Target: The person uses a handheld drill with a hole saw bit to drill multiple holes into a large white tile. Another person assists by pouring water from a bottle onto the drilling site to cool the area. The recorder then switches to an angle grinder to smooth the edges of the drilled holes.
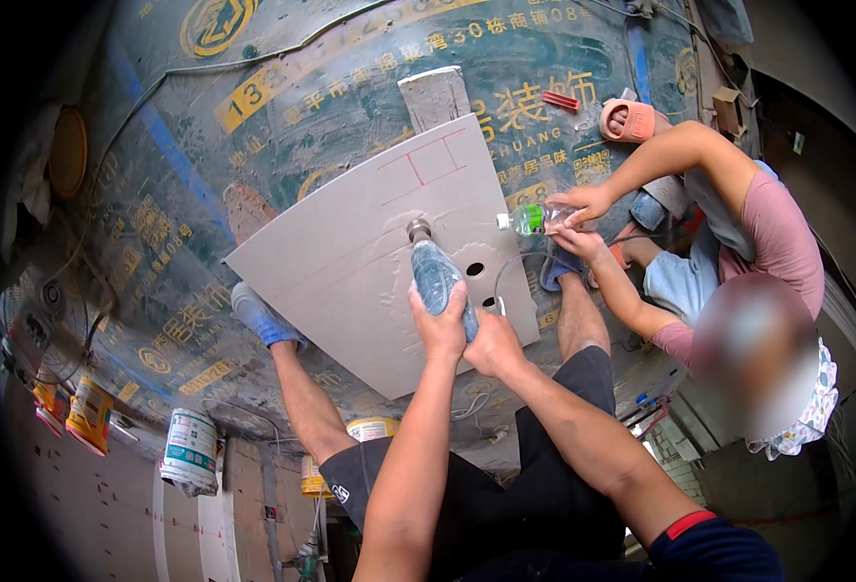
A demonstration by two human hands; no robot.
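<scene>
Both of my hands grip a dusty blue angle grinder (434, 275). My left hand (437, 322) wraps its body, and my right hand (494, 343) closes round the rear end. At its far end a round metal hole-saw bit (418, 230) meets the large pale tile (316, 247), with wet slurry around it. Right of the grinder are two round dark holes (475, 270) in the tile, which also bears red marker lines (418, 165). At the right, a co-worker's two hands (583, 215) hold a clear plastic bottle (532, 219) with a green label, its white cap toward the bit.
Grey blocks (435, 97) prop the tile above the green printed floor covering (350, 87). My feet (271, 315) flank it. The co-worker (767, 233) crouches at the right. A cable (243, 64) crosses the floor. Buckets (191, 451) and a fan (49, 330) stand at the left.
</scene>
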